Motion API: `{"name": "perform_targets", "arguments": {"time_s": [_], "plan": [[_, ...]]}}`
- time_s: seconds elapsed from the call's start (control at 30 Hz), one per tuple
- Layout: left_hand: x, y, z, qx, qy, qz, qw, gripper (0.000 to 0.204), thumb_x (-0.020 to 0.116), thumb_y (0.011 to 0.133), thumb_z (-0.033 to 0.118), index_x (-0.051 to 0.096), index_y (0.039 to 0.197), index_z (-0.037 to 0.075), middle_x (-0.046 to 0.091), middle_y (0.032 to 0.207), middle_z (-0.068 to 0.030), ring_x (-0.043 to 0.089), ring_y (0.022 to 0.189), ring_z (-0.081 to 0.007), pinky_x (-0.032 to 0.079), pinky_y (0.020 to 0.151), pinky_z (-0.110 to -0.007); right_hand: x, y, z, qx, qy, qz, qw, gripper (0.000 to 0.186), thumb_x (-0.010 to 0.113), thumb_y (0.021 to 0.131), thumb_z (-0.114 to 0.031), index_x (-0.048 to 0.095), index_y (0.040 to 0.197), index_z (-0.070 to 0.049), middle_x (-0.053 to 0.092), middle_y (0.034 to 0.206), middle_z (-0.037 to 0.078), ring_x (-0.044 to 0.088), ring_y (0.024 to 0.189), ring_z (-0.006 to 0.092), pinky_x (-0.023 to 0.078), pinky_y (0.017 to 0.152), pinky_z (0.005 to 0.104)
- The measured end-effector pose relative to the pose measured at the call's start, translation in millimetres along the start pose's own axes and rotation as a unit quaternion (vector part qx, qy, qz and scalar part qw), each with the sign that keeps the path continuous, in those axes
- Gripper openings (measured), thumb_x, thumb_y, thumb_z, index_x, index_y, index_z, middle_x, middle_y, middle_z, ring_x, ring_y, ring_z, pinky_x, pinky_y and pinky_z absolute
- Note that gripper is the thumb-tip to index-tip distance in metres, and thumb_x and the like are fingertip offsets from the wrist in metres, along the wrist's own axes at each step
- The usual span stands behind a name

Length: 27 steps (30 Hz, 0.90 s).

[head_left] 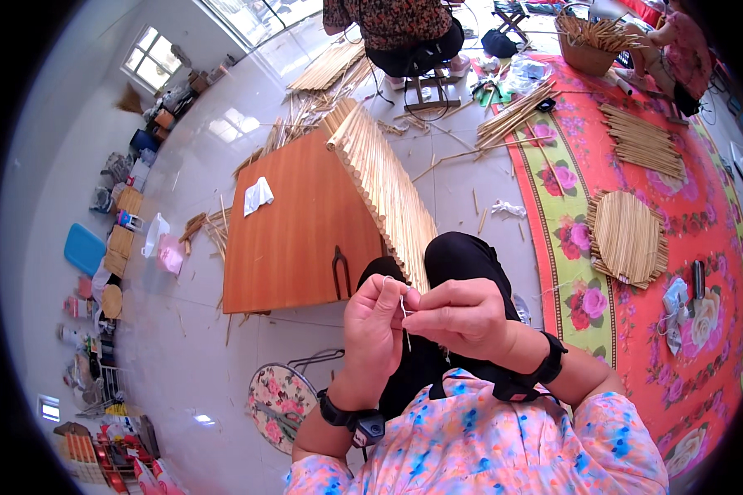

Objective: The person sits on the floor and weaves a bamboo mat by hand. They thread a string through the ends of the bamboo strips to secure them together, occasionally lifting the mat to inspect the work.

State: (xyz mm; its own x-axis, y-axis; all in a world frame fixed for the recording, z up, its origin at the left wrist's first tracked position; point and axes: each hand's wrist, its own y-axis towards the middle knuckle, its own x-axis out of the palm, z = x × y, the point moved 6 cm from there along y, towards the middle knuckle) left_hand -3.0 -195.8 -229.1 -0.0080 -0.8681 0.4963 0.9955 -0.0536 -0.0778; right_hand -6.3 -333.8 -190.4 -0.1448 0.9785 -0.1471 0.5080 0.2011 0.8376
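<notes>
My left hand (370, 326) and my right hand (464, 316) are raised close together above my lap. A thin white string (404, 308) runs between their fingertips, with one end hanging down. Both hands pinch it, thumb against forefinger. Just beyond them, a mat of reed stalks (385, 186) laid side by side drapes off the edge of a reddish-brown wooden board (297, 223) towards my knees. On the board lie a black two-handled tool (341, 271), perhaps pliers, and a crumpled white cloth (257, 196).
A flowered red cloth (636, 318) covers the floor at right, bearing a rounded reed mat (629, 238) and cut reeds (642, 142). A flowered round stool (282, 403) stands at lower left. Two people (396, 33) sit farther off, one beside a basket of reeds (588, 54).
</notes>
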Motion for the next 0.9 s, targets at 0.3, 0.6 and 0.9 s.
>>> {"name": "perform_targets", "arguments": {"time_s": [0.3,0.6,0.9], "plan": [[-1,1,-2,-0.009,-0.008,0.017,1.000,0.021,0.048,0.097,0.021,0.050,0.087,0.004,0.060,0.075,-0.0069,0.056,0.060,-0.0112,0.046,0.055,-0.022,-5,-3,10,0.032,-0.035,0.005,0.999,0.027,0.075,0.070,-0.006,0.070,0.097,-0.012,0.061,0.085,0.003,0.061,0.059,0.0142,0.048,0.049,0.0241],[-3,4,1,0.003,0.015,0.044,0.999,0.019,0.050,0.097,0.020,0.051,0.088,0.003,0.060,0.074,-0.0063,0.053,0.058,-0.0096,0.044,0.053,-0.021,-7,1,9,0.001,-0.088,-0.055,0.995,0.032,0.069,0.066,0.000,0.072,0.092,-0.018,0.061,0.090,-0.001,0.052,0.054,0.0090,0.044,0.047,0.0223],[-9,3,-14,-0.038,0.067,0.040,0.996,0.022,0.053,0.096,0.024,0.053,0.087,0.004,0.059,0.072,-0.0046,0.049,0.053,-0.0059,0.038,0.044,-0.020,4,14,-2,-0.094,-0.151,-0.138,0.974,0.027,0.071,0.057,-0.010,0.070,0.083,-0.018,0.061,0.095,-0.004,0.055,0.076,0.0168,0.047,0.062,0.0265]]}}
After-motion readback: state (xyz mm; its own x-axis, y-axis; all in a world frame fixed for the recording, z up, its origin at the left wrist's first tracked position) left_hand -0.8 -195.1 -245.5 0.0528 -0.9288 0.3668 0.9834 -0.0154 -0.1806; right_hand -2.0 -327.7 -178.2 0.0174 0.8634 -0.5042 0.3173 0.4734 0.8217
